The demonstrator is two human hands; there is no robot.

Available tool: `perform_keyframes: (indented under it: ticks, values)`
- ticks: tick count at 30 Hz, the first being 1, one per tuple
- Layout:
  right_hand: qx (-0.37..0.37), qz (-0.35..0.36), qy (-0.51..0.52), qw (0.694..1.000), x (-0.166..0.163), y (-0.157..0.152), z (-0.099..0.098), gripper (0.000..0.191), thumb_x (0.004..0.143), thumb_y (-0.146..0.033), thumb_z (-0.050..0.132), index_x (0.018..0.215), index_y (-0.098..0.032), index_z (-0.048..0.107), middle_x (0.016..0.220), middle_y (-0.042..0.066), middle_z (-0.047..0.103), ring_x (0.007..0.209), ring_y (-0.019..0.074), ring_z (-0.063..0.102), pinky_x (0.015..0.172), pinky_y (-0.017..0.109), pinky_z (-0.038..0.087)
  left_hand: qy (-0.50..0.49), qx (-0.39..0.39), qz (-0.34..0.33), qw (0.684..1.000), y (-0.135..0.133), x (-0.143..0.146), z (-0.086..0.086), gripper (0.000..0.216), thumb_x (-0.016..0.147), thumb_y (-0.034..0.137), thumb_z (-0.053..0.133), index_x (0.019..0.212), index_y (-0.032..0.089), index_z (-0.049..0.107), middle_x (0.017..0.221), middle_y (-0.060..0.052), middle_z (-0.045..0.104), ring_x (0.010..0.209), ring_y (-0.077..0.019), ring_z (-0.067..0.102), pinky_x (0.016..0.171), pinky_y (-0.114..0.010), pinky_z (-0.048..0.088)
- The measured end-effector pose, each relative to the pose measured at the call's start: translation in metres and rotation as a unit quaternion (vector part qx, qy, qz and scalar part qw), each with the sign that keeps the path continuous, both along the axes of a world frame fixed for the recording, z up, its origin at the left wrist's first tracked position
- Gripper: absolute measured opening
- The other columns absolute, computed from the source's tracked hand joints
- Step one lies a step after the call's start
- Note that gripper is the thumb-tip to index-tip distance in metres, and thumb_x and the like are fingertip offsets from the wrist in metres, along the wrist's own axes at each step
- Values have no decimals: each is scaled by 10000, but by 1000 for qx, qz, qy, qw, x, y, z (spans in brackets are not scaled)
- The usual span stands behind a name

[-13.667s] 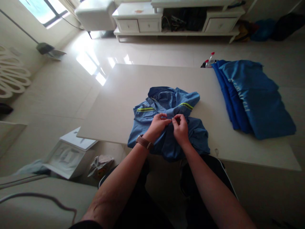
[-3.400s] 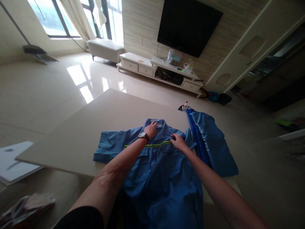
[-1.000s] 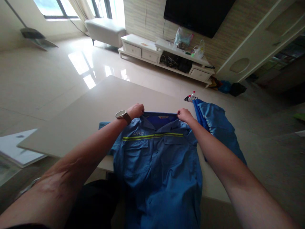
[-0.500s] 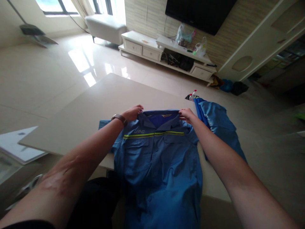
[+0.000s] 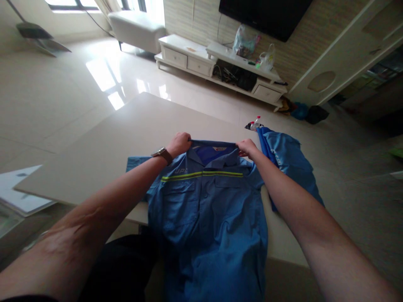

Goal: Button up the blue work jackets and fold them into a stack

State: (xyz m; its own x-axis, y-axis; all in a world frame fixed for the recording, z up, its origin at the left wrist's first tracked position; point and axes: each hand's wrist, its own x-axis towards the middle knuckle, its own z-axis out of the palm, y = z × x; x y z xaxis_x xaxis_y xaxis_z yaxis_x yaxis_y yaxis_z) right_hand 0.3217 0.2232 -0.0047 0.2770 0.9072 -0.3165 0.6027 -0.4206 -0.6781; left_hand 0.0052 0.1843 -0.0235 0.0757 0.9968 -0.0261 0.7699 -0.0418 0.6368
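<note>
A blue work shirt (image 5: 208, 214) with a yellow-green reflective stripe lies face up on the beige table (image 5: 119, 147); its lower part hangs over the near edge. My left hand (image 5: 179, 144), a watch on its wrist, is closed on the left end of the collar. At the right end of the collar, my right hand (image 5: 247, 147) pinches the fabric. The collar is stretched between the two hands. One sleeve lies spread to the left.
Other blue garments (image 5: 288, 161) are piled at the table's right side, with a small bottle (image 5: 254, 123) behind them. A white TV cabinet (image 5: 220, 69) with bags stands by the far wall. A white bench (image 5: 135, 25) is near the window.
Over the last second both hands stayed at the collar ends. The left hand loosened briefly, then gripped the collar again. The collar now looks pulled straight.
</note>
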Motion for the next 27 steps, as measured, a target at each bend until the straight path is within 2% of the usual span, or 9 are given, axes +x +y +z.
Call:
perform_keyframes:
  ticks: [4, 6, 8, 10, 13, 16, 19, 22, 27]
  values:
    - [26, -9, 30, 999, -22, 12, -9, 298, 833, -356, 761, 991, -212, 552, 730, 28, 679, 650, 164, 666, 631, 292, 593, -15, -69, 131, 989, 19, 15, -5, 307, 883, 286, 603, 1138, 140, 695, 1165, -216, 692, 1193, -347, 616, 1017, -417, 471]
    - [70, 15, -6, 997, -27, 9, -16, 379, 829, -389, 773, 1066, -218, 532, 917, 74, 708, 824, 195, 691, 775, 338, 604, 5, -51, 151, 987, 14, 19, -7, 485, 904, 340, 599, 1334, 116, 596, 1333, -249, 626, 1301, -377, 555, 1074, -467, 444]
    - [150, 89, -87, 981, -25, -5, -24, 366, 853, -367, 731, 1128, -205, 553, 1119, 136, 687, 1049, 250, 661, 969, 398, 552, 37, 26, 105, 993, -3, 19, -12, 607, 936, 368, 557, 1476, 103, 474, 1499, -251, 513, 1424, -373, 450, 1169, -493, 364]
    - [208, 204, -162, 943, -20, -28, -36, 325, 909, -318, 624, 1201, -181, 584, 1282, 173, 636, 1232, 288, 580, 1125, 429, 445, 66, 89, -1, 994, -27, 16, -22, 653, 978, 377, 487, 1559, 101, 375, 1622, -222, 392, 1523, -337, 332, 1249, -479, 257]
    - [180, 326, -217, 902, -9, -68, -56, 422, 955, -316, 532, 1352, -182, 580, 1504, 165, 520, 1430, 318, 424, 1222, 480, 331, 110, 69, -108, 986, -57, 7, -45, 689, 1015, 419, 419, 1616, 108, 295, 1708, -191, 242, 1597, -324, 182, 1288, -500, 159]
    - [110, 354, -247, 895, -1, -96, -77, 507, 998, -394, 486, 1487, -261, 509, 1663, 95, 357, 1548, 340, 249, 1225, 571, 296, 139, 38, -113, 983, -68, -1, -69, 705, 1024, 460, 384, 1637, 128, 276, 1729, -170, 177, 1607, -341, 136, 1288, -529, 155]
    - [79, 359, -258, 893, 0, -99, -94, 532, 1034, -424, 417, 1557, -329, 425, 1713, 46, 266, 1580, 330, 186, 1219, 609, 268, 152, 57, -107, 981, -58, -8, -84, 723, 1024, 497, 369, 1647, 144, 266, 1734, -142, 173, 1611, -331, 120, 1297, -503, 140]
    - [97, 337, -278, 894, -9, -76, -101, 529, 1049, -407, 376, 1572, -338, 403, 1721, 33, 249, 1587, 306, 181, 1230, 567, 254, 169, 63, -104, 978, -27, -14, -86, 721, 1027, 497, 359, 1650, 145, 261, 1733, -132, 181, 1611, -315, 132, 1301, -480, 129]
    - [116, 303, -335, 885, -51, -17, -83, 507, 1028, -373, 414, 1529, -332, 484, 1676, 61, 357, 1558, 358, 218, 1217, 625, 214, 211, 54, -80, 973, 21, -6, -54, 694, 1024, 430, 362, 1655, 163, 249, 1735, -125, 180, 1612, -343, 101, 1290, -587, 28]
